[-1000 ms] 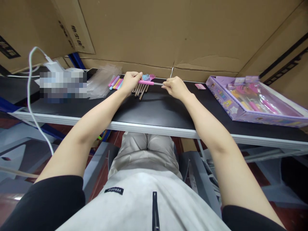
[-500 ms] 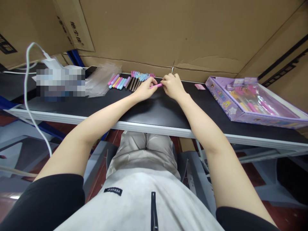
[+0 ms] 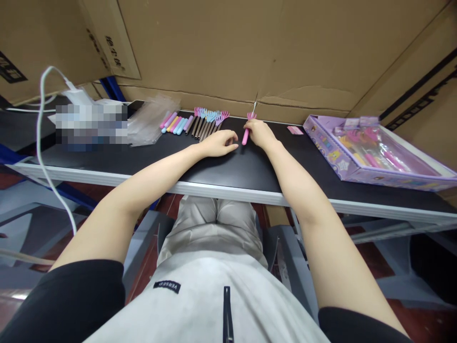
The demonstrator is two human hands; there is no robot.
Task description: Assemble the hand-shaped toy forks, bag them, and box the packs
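My right hand [image 3: 262, 133] grips a pink back scratcher [image 3: 245, 137], its fingers closed around the upper handle. The pink claw head points to the back of the table and the handle end points toward me. Just left of it, my left hand [image 3: 218, 143] is open and holds nothing, with thumb and fingers apart. Beyond that hand lie several metal rods with pink, blue and purple claw heads [image 3: 211, 116], side by side. To their left is a row of loose coloured handles [image 3: 174, 125] in pink, purple, yellow and blue.
Clear plastic bags [image 3: 150, 121] lie left of the handles, beside a blurred patch and a white cable [image 3: 39, 109]. A small pink card [image 3: 295, 130] lies right of my hand. At the right, a purple display box [image 3: 330, 152] holds bagged back scratchers. Cardboard [image 3: 214, 52] walls the back.
My left hand has let go of the pink handle and drawn back toward me. In my right hand the back scratcher has turned from crosswise to pointing away, its claw head now showing.
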